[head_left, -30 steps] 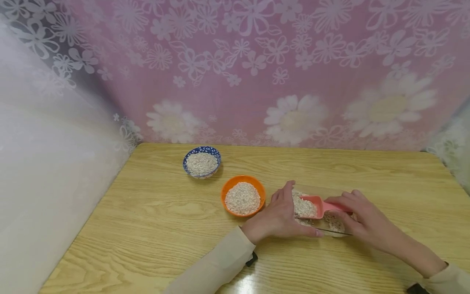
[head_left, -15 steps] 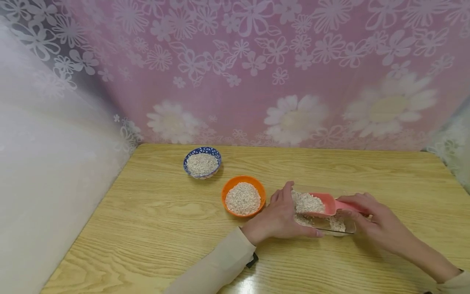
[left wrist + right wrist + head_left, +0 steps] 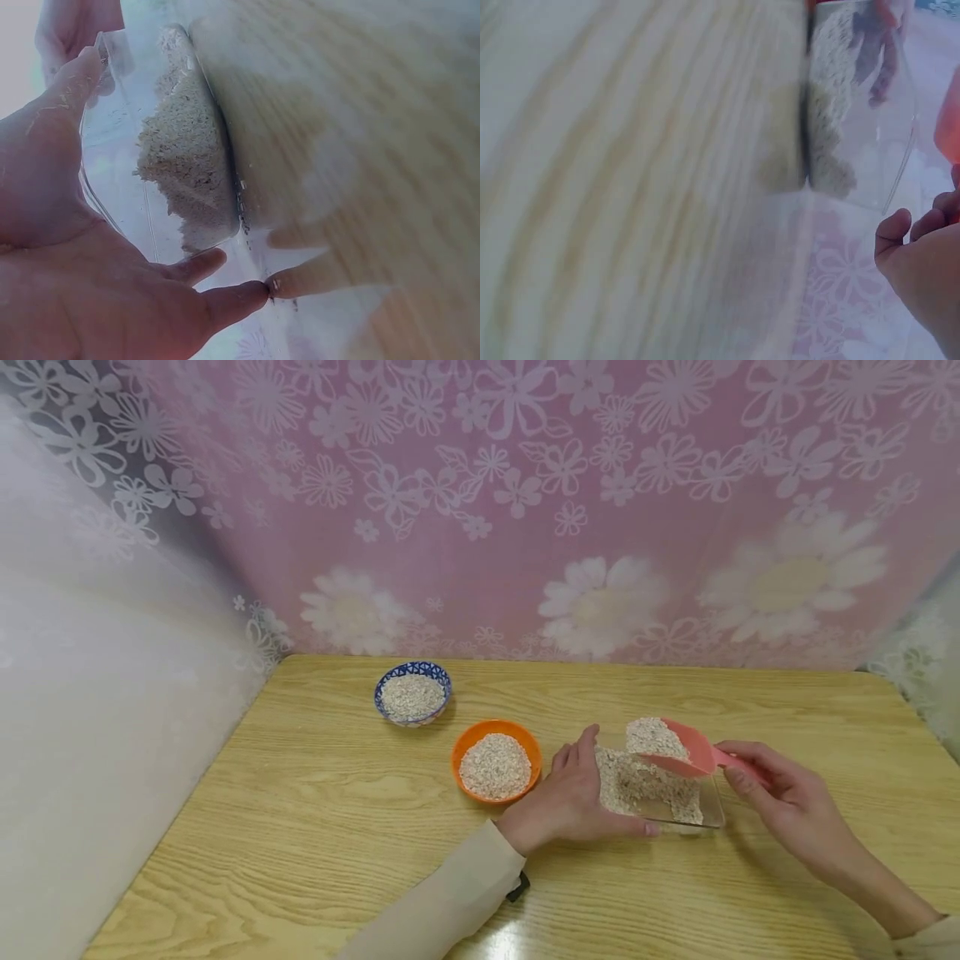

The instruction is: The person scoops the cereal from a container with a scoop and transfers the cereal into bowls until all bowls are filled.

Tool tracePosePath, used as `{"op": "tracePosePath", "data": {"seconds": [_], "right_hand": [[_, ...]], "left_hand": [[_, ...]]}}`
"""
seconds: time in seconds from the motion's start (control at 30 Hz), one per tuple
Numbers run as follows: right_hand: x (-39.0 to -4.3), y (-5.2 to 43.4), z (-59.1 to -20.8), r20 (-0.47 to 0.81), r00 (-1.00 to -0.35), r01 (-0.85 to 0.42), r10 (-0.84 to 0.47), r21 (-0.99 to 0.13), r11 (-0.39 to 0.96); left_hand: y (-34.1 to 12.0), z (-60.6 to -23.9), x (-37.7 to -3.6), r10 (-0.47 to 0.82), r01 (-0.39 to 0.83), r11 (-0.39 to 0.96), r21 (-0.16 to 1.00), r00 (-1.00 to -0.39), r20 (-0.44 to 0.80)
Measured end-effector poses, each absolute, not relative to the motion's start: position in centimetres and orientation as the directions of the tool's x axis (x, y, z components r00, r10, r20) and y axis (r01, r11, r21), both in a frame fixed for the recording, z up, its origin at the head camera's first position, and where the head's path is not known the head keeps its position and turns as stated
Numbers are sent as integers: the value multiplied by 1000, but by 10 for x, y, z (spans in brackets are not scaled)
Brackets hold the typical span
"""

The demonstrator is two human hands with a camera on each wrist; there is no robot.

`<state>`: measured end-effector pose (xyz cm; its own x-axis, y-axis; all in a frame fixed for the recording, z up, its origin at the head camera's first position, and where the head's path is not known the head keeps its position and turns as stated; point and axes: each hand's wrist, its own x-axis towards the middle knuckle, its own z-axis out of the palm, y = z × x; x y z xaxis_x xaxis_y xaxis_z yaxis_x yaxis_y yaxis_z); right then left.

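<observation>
My right hand [image 3: 795, 802] holds a pink scoop [image 3: 697, 752] by its handle. The scoop is heaped with pale flakes, like rolled oats [image 3: 654, 737], and hangs above a clear rectangular container [image 3: 712, 814]. More flakes lie inside the container, with a bare patch of its floor near the front. My left hand [image 3: 566, 802] grips the container's left end, the thumb along the near side and the fingers at the far side. In the left wrist view, the flakes [image 3: 191, 150] show through the clear wall. Only an edge of the scoop [image 3: 951, 124] appears in the right wrist view.
An orange bowl [image 3: 459, 781] filled with flakes stands just left of my left hand. Farther back and left is a blue-patterned bowl [image 3: 438, 672], also holding flakes. The wooden table [image 3: 315, 827] ends at a pink flowered curtain [image 3: 480, 568].
My right hand has lifted the loaded scoop up and to the right, out of the container. The left hand stays at the container's left end, and both bowls are unmoved.
</observation>
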<state>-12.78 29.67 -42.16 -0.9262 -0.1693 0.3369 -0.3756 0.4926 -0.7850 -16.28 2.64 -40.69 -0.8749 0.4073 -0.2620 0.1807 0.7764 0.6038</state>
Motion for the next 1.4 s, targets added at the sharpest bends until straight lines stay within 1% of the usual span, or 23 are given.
{"op": "tracePosePath", "data": {"seconds": [0.13, 0.33, 0.43, 0.5, 0.63, 0.73, 0.9, 1.03, 1.23, 1.4], "right_hand": [[-130, 293, -420, 367, -922, -382, -126, -803, 458], [-133, 288, -418, 401, -907, -417, -131, -803, 426], [-134, 285, -415, 408, -905, -417, -118, -799, 433], [-136, 283, -412, 419, -901, -422, -110, -791, 443], [-138, 278, -408, 437, -894, -433, -98, -788, 437], [-140, 273, -406, 444, -890, -442, -100, -791, 424], [-142, 262, -401, 457, -881, -464, -123, -783, 414], [-145, 255, -397, 474, -869, -487, -143, -767, 417], [-151, 237, -389, 468, -864, -501, -186, -763, 409], [-156, 220, -379, 435, -871, -492, -228, -770, 406]], "left_hand": [[31, -407, -168, 404, 189, 780, 596, -880, -249], [34, -402, -171, 420, 228, 793, 565, -876, -236], [30, -396, -170, 443, 256, 776, 576, -871, -211], [24, -389, -171, 468, 276, 746, 607, -865, -181], [4, -378, -177, 513, 329, 681, 655, -851, -107], [-15, -374, -180, 519, 351, 656, 668, -853, -61], [-54, -379, -184, 507, 366, 618, 696, -862, 3], [-83, -384, -187, 499, 389, 614, 687, -865, 44], [-115, -390, -189, 475, 385, 675, 629, -880, 28], [-129, -399, -189, 473, 357, 705, 613, -881, -31]]}}
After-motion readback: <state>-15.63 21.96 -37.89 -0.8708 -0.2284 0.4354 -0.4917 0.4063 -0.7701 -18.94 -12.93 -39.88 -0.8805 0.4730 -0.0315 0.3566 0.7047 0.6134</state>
